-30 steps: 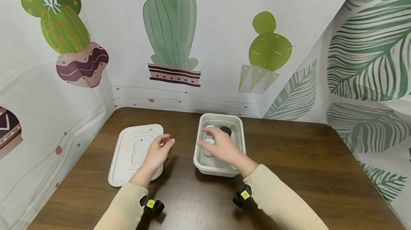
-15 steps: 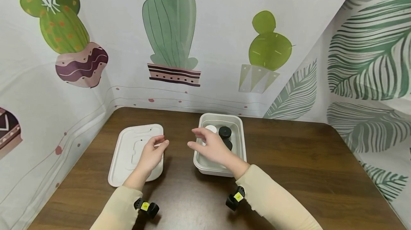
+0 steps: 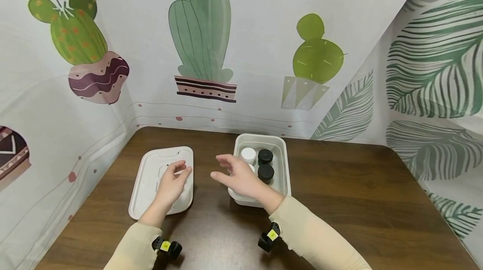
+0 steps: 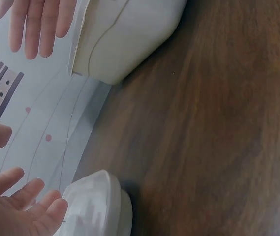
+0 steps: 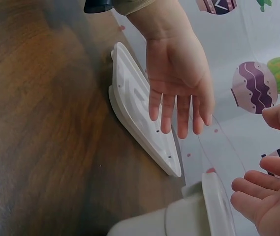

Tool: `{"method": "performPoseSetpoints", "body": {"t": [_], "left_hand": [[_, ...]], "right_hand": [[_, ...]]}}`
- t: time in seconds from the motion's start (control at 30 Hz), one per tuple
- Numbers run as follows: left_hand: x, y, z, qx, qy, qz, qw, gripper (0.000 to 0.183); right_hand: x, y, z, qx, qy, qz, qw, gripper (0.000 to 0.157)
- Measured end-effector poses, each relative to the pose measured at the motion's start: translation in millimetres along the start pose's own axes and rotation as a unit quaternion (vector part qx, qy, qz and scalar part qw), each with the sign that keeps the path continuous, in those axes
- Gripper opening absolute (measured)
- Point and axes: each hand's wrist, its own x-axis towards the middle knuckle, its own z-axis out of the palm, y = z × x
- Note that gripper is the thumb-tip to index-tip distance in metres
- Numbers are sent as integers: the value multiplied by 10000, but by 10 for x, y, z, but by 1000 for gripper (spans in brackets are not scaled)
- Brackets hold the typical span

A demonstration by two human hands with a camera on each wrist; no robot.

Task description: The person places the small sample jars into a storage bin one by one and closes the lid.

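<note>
My left hand hovers over the white plastic lid, its fingers loosely bent and holding nothing. At the left edge of the pale plastic box, my right hand is held with thumb and fingers apart and nothing between them. Inside the box stand two black round-topped containers, one farther back and one nearer. Beside them a white round-topped container shows fully, while another white top is partly hidden by my right hand. Both palms face each other in the right wrist view.
The brown wooden table carries the box right of its middle and the lid on the left. A fabric backdrop printed with cacti and leaves hangs along the back and sides. Each sleeve bears a black wrist camera.
My right hand has moved left, from over the box's contents to its left edge, uncovering the black containers. My left hand has drawn back slightly left over the lid.
</note>
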Motion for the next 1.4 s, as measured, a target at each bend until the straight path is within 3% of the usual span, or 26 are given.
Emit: {"method": "performPoseSetpoints", "body": {"t": [0.37,0.63,1.1,1.4], "left_hand": [[-4,-111,-169,205,139,-32,9997,56],[-11,-146,-298,359,259,-57,9990,58],[-49,-171,-526,481,413,-175,9978,64],[-65,-231,-605,793,500,-294,9952,67]], "right_hand": [[18,-56,225,166,-192,94,9996,55],[64,-88,354,-392,-393,90,9984,58],[61,-129,536,-558,-466,-105,9973,63],[36,-76,698,-1067,-678,-31,9920,65]]}}
